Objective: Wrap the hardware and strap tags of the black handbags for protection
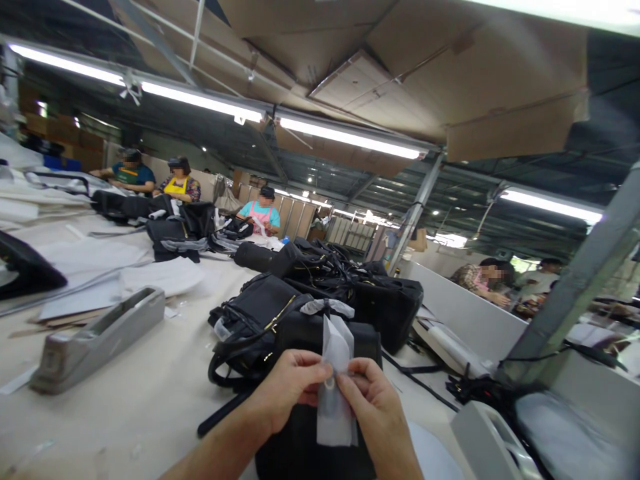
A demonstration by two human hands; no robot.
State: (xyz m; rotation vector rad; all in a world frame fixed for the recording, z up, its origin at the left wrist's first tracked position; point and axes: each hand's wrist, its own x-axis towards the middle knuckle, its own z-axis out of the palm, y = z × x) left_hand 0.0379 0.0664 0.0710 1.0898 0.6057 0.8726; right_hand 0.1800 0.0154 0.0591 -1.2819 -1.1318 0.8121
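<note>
Paper [337, 423], thin and white, is pinched between thumb and fingers of both the left hand [295, 380] and the right hand [367, 390], each closed narrowly on one edge of it. It hangs in front of a black bag [310, 443] just below the hands, covering part of its face; what is inside the bag cannot be told. Just above the hands, a pale wrap [327, 307] goes around the bag's handle.

Beyond the left hand, touching this bag, lies another bag with a gold zip [280, 315]. A heap of black bags [390, 307] behind them blocks the view of the counter [165, 400] there. Well to the left of the left hand stands a gray holder [100, 343], with loose sheets [95, 257] behind it. To the right of the right hand are a second gray holder [485, 440] and clear plastic [560, 427], near a slanting metal post [575, 313]. Farthest out, past the bags, sits a person in a pink apron [260, 219].
</note>
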